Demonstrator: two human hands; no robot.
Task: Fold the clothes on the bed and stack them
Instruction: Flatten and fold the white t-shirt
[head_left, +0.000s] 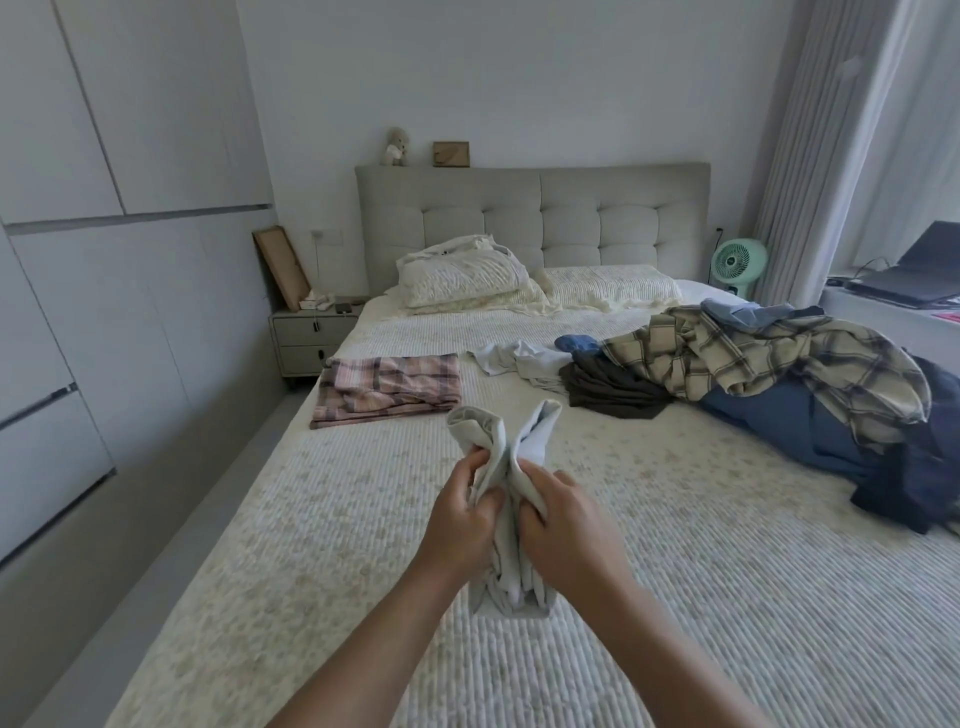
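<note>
I see both hands close together over the bed (675, 597). My left hand (462, 512) and my right hand (563, 525) each grip a bunched pale cloth (501, 452), holding it up. A folded pink plaid piece (389, 389) lies flat to the left. A messy pile of clothes (769, 374) sits on the right side.

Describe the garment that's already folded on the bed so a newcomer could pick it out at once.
Start at the grey padded headboard and come down the bed's left side, past the pillows, level with the nightstand. The pink plaid garment lies there flat and alone. Unlike the heaped beige plaid shirt and dark clothes on the right, it is a neat rectangle, pink with dark stripes.
</note>
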